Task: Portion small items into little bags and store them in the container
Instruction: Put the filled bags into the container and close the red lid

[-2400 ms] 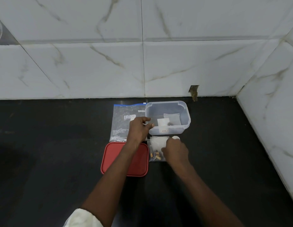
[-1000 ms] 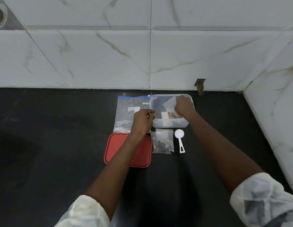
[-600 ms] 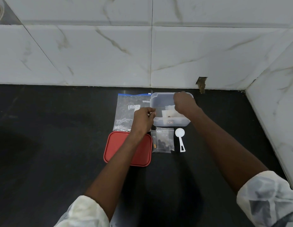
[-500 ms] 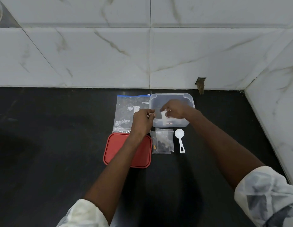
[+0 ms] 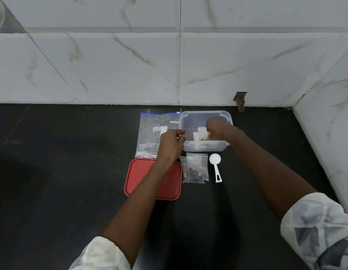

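One little bag (image 5: 200,135) of brown bits sits inside the clear container (image 5: 205,146), against its near wall. The right hand (image 5: 218,128) reaches in over the rim, its fingers (image 5: 209,127) curled onto the bag's top, pinching it. The left hand (image 5: 172,145) is at the container's near left corner, fingers bent and touching the rim; whether they clamp it I cannot tell. Just in front lie overlapping filled bags (image 5: 195,168), with a white scoop (image 5: 216,165) to their right and a red lid (image 5: 148,180) to their left. A large zip bag (image 5: 149,133) lies flat left of the container on the black surface (image 5: 52,172).
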